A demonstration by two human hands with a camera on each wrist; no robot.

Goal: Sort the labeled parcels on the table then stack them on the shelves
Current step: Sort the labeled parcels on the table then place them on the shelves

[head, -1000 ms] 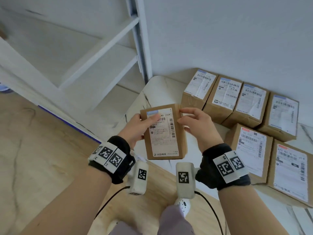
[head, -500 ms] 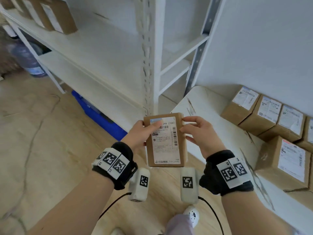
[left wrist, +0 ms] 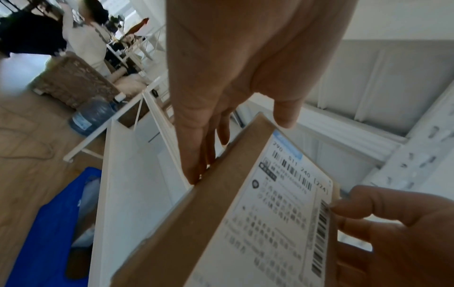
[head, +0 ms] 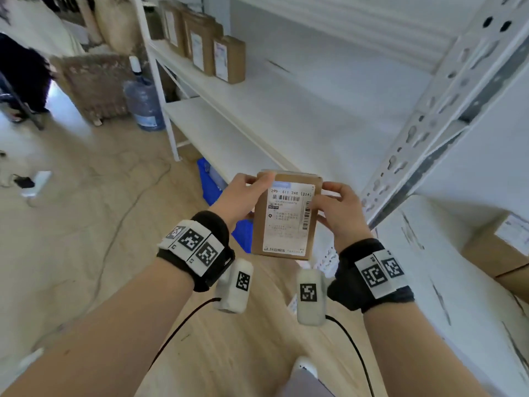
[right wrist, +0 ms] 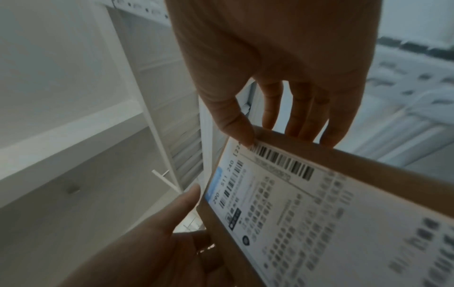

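The labelled cardboard parcel (head: 286, 216) was held upright in the air, in front of the white shelving unit (head: 257, 110) and above the wooden floor (head: 86, 224), at the centre of the head view. The left hand (head: 237, 196) clamped its left edge, thumb on the label face and fingers (left wrist: 196, 155) behind; the right hand (head: 337, 213) pinched the right edge the same way, thumb at the barcode strip.

Both grips sat high on the parcel, near its top corners, so the lower half hung unsupported. If either thumb slid on the smooth label (head: 289, 219), the parcel would likely swing and drop to the floor rather than the shelf.

The perforated steel upright (head: 429, 133) stood close at 2 o'clock; a hasty lift toward the shelf board could catch the right hand or a parcel corner on it.

Three parcels (head: 206, 50) already stood upright in a row at 11 o'clock on the upper shelf. Pushing the new one in against them carelessly could probably tip the row. Another parcel (head: 498, 247) lay on the bench (head: 458, 310) at 3 o'clock; misreading the code could send this one to the wrong group.
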